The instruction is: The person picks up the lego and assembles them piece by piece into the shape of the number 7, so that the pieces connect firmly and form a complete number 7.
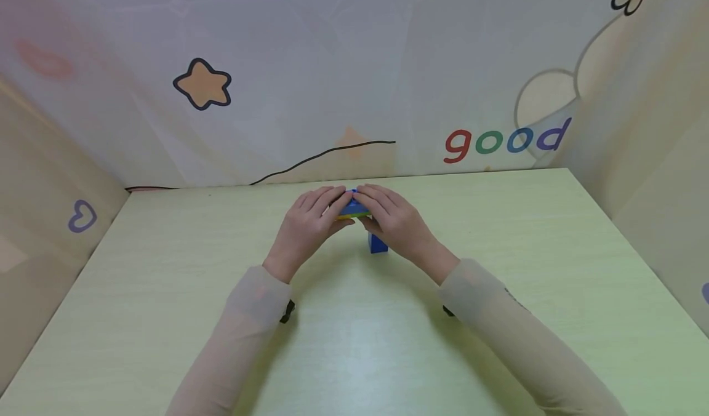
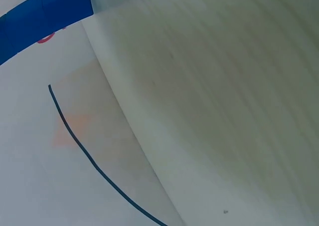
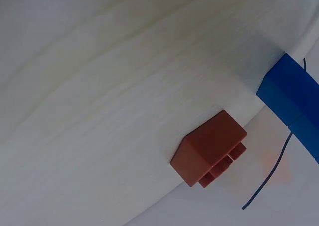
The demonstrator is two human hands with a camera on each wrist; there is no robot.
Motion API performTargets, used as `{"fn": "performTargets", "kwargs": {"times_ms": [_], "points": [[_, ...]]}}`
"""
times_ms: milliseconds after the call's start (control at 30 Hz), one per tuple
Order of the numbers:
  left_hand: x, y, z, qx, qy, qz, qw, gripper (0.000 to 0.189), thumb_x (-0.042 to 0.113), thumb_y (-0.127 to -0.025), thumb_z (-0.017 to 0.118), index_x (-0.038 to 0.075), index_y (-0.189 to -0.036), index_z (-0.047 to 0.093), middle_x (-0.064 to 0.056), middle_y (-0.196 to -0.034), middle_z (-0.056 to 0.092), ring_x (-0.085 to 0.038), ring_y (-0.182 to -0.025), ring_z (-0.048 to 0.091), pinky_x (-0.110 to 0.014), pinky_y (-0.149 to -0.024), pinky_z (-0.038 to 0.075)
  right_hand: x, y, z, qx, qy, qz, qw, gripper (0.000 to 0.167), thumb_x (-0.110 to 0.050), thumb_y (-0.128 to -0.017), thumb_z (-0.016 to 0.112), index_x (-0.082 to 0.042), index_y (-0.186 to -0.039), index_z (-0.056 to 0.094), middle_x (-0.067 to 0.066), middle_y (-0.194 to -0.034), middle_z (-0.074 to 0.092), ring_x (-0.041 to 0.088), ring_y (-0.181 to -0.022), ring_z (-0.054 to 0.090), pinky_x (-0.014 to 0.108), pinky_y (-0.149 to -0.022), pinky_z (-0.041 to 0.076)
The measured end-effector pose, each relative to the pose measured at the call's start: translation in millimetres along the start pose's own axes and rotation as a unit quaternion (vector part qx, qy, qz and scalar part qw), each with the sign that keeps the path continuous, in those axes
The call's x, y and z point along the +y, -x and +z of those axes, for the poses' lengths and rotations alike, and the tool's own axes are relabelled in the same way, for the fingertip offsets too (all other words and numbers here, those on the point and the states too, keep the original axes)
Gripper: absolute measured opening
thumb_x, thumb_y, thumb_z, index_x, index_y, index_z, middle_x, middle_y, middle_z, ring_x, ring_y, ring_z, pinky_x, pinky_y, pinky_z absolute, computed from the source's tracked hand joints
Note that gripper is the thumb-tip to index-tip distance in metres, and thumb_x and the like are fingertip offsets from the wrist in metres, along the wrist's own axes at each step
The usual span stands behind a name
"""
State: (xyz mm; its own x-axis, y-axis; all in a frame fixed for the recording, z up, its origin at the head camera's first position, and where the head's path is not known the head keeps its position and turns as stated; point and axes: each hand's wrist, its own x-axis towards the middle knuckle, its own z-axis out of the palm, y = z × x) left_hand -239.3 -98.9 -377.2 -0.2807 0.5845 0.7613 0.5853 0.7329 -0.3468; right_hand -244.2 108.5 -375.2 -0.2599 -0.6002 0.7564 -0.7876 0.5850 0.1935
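Observation:
Both hands meet over a building-block structure toward the back of the table. My left hand (image 1: 304,224) grips its upper blue block (image 1: 352,207) from the left, fingers over the top and thumb below. From the other side my right hand (image 1: 400,222) holds the same block in the same way. Thin yellow and green edges show under it. Below the right hand a blue block column (image 1: 379,244) comes down to the table; it also appears in the left wrist view (image 2: 45,19) and in the right wrist view (image 3: 294,99). The fingers cover much of the structure.
A red studded block (image 3: 212,146) stands on the table near the blue column in the right wrist view; the hands hide it in the head view. The pale table (image 1: 166,317) ends at a printed cloth backdrop (image 1: 310,84), with cloth at both sides.

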Motion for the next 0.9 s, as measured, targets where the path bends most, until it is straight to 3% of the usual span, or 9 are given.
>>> {"fn": "performTargets", "kwargs": {"times_ms": [200,367,533,667,767,900], "points": [[-1.0,-0.3,-0.4,-0.003,0.024,0.0,0.9997,0.053,0.033,-0.074,0.08,0.018,-0.122,0.062,-0.006,-0.115,0.065,-0.021,-0.104,0.062,-0.032,-0.089,0.054,2.2,4.4,-5.6,-0.021,-0.047,0.051,0.9974,0.056,-0.014,-0.072,0.083,0.003,-0.12,0.058,0.018,-0.12,0.062,0.029,-0.111,0.062,0.038,-0.093,0.054],[-1.5,-0.5,-2.6,-0.027,0.047,-0.005,0.9985,0.056,0.03,-0.074,0.081,0.023,-0.125,0.058,-0.007,-0.119,0.062,-0.022,-0.108,0.059,-0.033,-0.091,0.053,7.4,11.7,-15.1,-0.06,-0.086,0.151,0.983,0.056,-0.014,-0.08,0.076,0.001,-0.127,0.051,0.017,-0.125,0.059,0.03,-0.117,0.057,0.039,-0.097,0.053],[-0.6,-1.6,-6.2,-0.052,0.058,-0.011,0.9969,0.054,0.028,-0.078,0.079,0.023,-0.127,0.057,-0.008,-0.123,0.061,-0.023,-0.111,0.057,-0.034,-0.093,0.052,12.3,17.1,-26.8,-0.089,-0.131,0.264,0.9515,0.046,-0.014,-0.089,0.067,0.0,-0.13,0.051,0.017,-0.127,0.059,0.03,-0.118,0.056,0.043,-0.098,0.052],[-0.1,-2.1,-6.3,-0.061,0.065,-0.018,0.9959,0.055,0.026,-0.078,0.079,0.023,-0.128,0.057,-0.008,-0.124,0.061,-0.023,-0.112,0.057,-0.035,-0.094,0.052,17.9,24.5,-30.1,-0.104,-0.16,0.329,0.9249,0.039,-0.015,-0.093,0.061,0.0,-0.128,0.053,0.017,-0.127,0.059,0.031,-0.114,0.057,0.045,-0.096,0.052],[0.1,-2.6,-6.0,-0.059,0.068,-0.018,0.9958,0.054,0.025,-0.078,0.079,0.022,-0.127,0.058,-0.008,-0.123,0.061,-0.023,-0.112,0.057,-0.035,-0.094,0.052,22.2,29.9,-31.6,-0.128,-0.18,0.382,0.8973,0.037,-0.016,-0.095,0.057,0.0,-0.128,0.052,0.017,-0.127,0.058,0.033,-0.113,0.057,0.047,-0.097,0.051],[0.1,-2.8,-5.5,-0.057,0.07,-0.02,0.9957,0.052,0.024,-0.078,0.079,0.022,-0.126,0.058,-0.008,-0.123,0.061,-0.023,-0.112,0.057,-0.035,-0.094,0.052,28.7,35.7,-33.8,-0.176,-0.21,0.444,0.8532,0.038,-0.016,-0.096,0.055,0.001,-0.129,0.051,0.02,-0.126,0.058,0.033,-0.115,0.055,0.048,-0.099,0.049]]}}
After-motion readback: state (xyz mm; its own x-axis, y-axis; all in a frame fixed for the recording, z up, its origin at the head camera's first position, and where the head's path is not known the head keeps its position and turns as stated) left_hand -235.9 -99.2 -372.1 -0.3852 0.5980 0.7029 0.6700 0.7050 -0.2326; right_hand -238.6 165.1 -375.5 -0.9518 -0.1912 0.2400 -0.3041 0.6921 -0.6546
